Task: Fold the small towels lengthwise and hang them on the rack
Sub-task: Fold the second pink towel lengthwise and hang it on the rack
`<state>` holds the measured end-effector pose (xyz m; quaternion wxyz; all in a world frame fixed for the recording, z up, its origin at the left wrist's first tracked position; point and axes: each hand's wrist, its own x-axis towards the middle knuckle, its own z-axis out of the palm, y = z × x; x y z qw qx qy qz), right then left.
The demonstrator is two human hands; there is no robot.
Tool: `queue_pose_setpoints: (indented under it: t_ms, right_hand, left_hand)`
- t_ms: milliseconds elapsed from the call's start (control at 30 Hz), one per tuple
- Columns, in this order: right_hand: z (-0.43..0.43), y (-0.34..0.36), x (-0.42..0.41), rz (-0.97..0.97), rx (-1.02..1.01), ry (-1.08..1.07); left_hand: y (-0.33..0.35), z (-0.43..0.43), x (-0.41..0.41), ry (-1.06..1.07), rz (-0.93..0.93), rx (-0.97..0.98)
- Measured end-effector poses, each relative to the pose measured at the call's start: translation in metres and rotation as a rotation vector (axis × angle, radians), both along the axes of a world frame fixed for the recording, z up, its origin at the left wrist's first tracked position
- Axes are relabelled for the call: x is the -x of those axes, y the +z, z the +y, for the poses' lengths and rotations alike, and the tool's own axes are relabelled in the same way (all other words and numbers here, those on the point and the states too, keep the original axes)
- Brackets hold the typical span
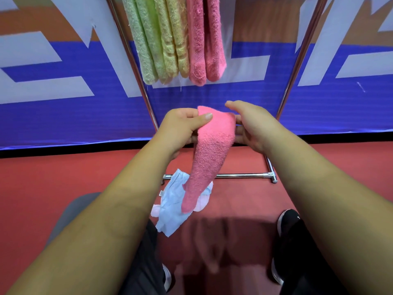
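Note:
A small pink towel (209,150) hangs folded into a narrow strip in front of me. My left hand (180,126) pinches its top left corner between thumb and fingers. My right hand (251,124) holds the top right edge, with its fingers behind the cloth. The chrome rack (136,71) stands ahead. Green, yellow and pink towels (176,39) hang side by side from its top. A light blue and white cloth (174,207) lies on the floor by the rack's base, partly hidden by the pink towel.
The rack's right leg (297,60) slants up and its base bar (240,175) lies on the red floor. A blue and white banner (63,81) stands behind. My black shoes (287,224) are near the bottom.

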<state>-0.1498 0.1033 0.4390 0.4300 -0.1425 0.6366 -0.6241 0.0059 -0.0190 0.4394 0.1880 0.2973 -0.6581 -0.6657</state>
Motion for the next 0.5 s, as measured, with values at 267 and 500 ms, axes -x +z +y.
queue_pose_setpoints:
  t_ms: [267, 500]
  right_hand:
    - [-0.0007, 0.0061, -0.0097, 0.142, 0.172, 0.084]
    - [-0.0005, 0.0062, -0.0090, 0.224, 0.232, 0.034]
  left_hand:
    - [0.0088, -0.0078, -0.0047, 0.096, 0.115, -0.253]
    - [0.0112, -0.0080, -0.0062, -0.005, 0.169, -0.320]
